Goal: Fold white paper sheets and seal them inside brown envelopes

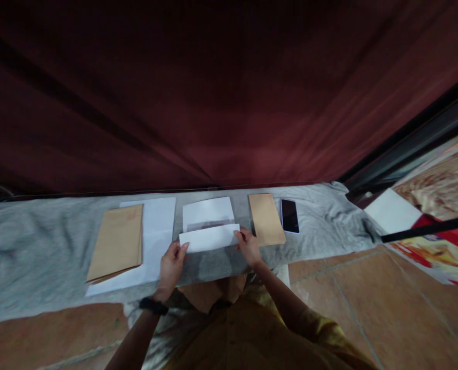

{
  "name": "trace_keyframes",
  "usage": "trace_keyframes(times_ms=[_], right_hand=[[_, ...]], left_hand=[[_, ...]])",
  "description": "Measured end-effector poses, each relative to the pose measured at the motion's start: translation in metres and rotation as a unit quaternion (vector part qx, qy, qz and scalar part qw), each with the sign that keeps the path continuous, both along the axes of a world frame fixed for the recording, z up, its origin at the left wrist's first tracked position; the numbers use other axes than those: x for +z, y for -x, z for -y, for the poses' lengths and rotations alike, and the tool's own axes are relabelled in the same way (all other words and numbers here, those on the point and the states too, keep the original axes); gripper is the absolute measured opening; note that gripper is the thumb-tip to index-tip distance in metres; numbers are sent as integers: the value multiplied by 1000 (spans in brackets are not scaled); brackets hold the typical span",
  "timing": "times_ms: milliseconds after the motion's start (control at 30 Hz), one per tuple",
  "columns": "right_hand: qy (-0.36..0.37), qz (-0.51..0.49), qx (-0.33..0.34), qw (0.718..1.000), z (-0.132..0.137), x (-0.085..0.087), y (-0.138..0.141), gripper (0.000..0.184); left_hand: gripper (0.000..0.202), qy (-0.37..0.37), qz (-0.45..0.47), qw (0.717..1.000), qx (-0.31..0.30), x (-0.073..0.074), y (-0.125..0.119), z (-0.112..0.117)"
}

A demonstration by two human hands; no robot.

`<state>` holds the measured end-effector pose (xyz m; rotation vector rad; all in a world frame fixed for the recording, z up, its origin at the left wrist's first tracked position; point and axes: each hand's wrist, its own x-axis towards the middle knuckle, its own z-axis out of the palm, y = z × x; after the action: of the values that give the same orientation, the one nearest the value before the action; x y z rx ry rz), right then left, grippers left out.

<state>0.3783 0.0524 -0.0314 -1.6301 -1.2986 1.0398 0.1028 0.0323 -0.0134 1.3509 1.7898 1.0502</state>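
A white sheet of paper (pixel 208 212) lies in front of me, its near part folded up into a strip. My left hand (pixel 172 263) pinches the left end of that strip, thumb on top. At the right end, my right hand (pixel 249 246) grips the same paper between thumb and fingers. A shadow falls on the sheet just behind the fold. Right of my right hand rests a brown envelope (pixel 266 218). On the left, larger brown envelopes (pixel 117 239) overlap white sheets (pixel 158 234).
A dark-screened phone (pixel 289 216) lies right of the envelope. Grey cloth (pixel 39 246) covers the narrow surface, which ends at a dark red curtain (pixel 229 128). Tiled floor (pixel 348 308) shows below. At the right stand a black bar (pixel 429 227) and a colourful printed package (pixel 440 252).
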Motion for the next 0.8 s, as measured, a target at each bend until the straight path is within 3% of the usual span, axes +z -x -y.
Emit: trace_keyframes(times_ms=[100, 267, 400, 533, 700, 800], right_hand=[[-6, -78, -11, 997, 1, -5, -1, 34], [-47, -133, 49, 989, 8, -4, -12, 34], [-77, -121, 50, 988, 13, 10, -18, 29], [-121, -88, 31, 988, 8, 46, -18, 29], [-224, 23, -14, 974, -8, 128, -24, 33], [-283, -8, -32, 959, -22, 171, -27, 30]], left_hand=[[33, 1, 31, 999, -16, -3, 2, 0], [32, -3, 60, 992, -112, -9, 13, 3], [21, -64, 36, 988, -133, 4, 13, 5], [24, -113, 3, 990, -87, 46, 0, 2], [31, -173, -63, 982, 44, 119, -7, -11], [37, -223, 0, 974, 40, 153, -8, -23]])
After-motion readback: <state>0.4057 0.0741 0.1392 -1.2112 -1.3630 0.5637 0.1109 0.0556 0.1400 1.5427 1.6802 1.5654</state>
